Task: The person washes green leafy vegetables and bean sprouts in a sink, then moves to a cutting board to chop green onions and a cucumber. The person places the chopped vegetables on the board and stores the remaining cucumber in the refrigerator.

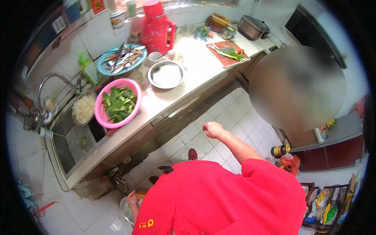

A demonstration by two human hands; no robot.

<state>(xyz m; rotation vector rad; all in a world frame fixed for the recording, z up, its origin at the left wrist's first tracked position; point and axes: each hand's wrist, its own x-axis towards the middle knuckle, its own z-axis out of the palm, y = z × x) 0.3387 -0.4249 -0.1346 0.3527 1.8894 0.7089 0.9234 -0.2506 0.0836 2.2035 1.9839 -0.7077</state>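
My left hand (133, 198), low on the left side with a band on its wrist, is curled at the edge of a yellow-brown thing (141, 194), perhaps a bowl, partly hidden by my red top. A round metal basin (126, 210) shows beneath that forearm; whether it touches the hand I cannot tell. My right hand (213, 129) is a loose fist over the tiled floor (196, 141), with nothing visible in it. Nearest on the worktop are a pink basket of cut green leaves (119, 104) and a steel bowl of white contents (166, 75).
Beside the sink (80, 141) sits a strainer of pale shreds (84, 108). Behind are a blue plate of utensils (122, 60), a red thermos (157, 32), a chopping board (224, 58) with scallions and a rice cooker (251, 27). A dark bottle (279, 150) stands right; a blurred oval hides part.
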